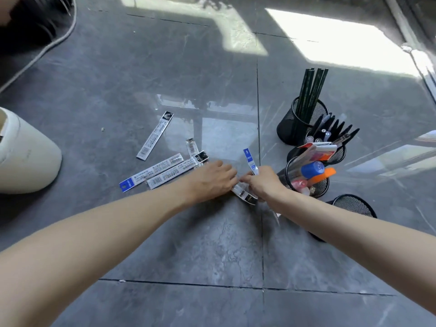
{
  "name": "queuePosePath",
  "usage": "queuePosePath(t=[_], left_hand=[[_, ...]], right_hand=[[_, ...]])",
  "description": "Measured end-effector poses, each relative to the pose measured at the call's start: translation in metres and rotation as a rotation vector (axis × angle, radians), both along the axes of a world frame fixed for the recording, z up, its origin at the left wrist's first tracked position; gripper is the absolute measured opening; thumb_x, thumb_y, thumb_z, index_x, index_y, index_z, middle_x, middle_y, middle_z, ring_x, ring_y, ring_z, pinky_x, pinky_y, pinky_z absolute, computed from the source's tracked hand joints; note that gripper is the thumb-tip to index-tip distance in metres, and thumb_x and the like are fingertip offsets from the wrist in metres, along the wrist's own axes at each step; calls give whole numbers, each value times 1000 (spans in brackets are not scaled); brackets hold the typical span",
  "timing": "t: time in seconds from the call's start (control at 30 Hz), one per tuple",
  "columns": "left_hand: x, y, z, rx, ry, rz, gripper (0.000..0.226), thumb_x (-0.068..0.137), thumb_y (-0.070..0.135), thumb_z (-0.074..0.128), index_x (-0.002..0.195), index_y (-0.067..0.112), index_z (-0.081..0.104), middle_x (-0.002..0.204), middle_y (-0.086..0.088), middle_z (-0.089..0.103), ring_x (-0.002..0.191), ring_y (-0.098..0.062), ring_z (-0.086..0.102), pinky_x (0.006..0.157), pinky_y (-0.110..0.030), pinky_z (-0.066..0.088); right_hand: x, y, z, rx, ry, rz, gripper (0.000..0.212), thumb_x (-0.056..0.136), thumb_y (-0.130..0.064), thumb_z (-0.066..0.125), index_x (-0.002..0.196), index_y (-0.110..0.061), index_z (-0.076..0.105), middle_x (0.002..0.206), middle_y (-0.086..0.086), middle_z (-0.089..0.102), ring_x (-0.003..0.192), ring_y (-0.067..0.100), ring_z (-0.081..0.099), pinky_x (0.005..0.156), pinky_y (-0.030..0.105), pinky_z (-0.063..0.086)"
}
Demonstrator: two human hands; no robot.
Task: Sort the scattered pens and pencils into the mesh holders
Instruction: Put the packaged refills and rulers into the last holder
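Several flat refill packets lie scattered on the grey tiled floor, one [155, 135] apart at the far left and two [165, 172] side by side nearer me. My right hand [265, 182] grips a bundle of packets: a blue-topped one [250, 161] sticks up and a black-ended one [245, 195] pokes out below. My left hand [215, 178] rests beside it, fingertips touching the bundle. At the right stand four black mesh holders: one with dark pencils [304, 121], one with black pens [330, 147], one with markers [306, 178], and an empty one [354, 206].
A cream rounded container [26, 154] stands at the left edge. A dark object with a grey cable [54, 41] is at the top left. Bright sunlit patches fall on the floor at the top right.
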State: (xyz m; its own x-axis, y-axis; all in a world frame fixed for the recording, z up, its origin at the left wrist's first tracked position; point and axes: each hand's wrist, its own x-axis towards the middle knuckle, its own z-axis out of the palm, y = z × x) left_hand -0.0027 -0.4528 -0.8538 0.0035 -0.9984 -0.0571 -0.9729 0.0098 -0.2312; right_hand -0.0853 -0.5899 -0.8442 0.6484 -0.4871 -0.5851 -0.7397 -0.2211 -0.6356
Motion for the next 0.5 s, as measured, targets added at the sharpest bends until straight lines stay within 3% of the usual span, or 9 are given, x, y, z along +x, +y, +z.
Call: queuePosePath(t=[0.17,0.3,0.4,0.5], left_hand=[[19,-2,9,-23,-101,-27,28,74,2,31,66,16,54,60,-2,52,56,-20,51,49,-29,37],[42,21,26,-39,4,52,17,61,6,39,66,16,52,62,-2,52,62,-23,51,53,-30,37],[44,41,35,-102,250,440,12,58,6,41,66,12,48,65,-8,55,66,-32,56,53,-29,32],[39,57,38,138,447,983,14,72,6,46,85,11,49,87,-16,60,84,-38,56,63,-32,36]], right_hand=[[-2,-1,0,45,-36,-40,11,85,-6,60,75,-11,58,43,-2,38,42,13,33,42,23,25],[-4,-3,0,44,-13,-27,22,84,-9,63,64,-13,56,35,-5,40,35,10,36,40,22,27],[-2,0,1,83,-7,-13,17,86,-9,62,70,-11,58,44,1,44,28,6,36,34,19,28],[-1,4,2,104,0,17,14,86,-9,61,73,-10,57,43,2,41,31,9,35,34,18,26]])
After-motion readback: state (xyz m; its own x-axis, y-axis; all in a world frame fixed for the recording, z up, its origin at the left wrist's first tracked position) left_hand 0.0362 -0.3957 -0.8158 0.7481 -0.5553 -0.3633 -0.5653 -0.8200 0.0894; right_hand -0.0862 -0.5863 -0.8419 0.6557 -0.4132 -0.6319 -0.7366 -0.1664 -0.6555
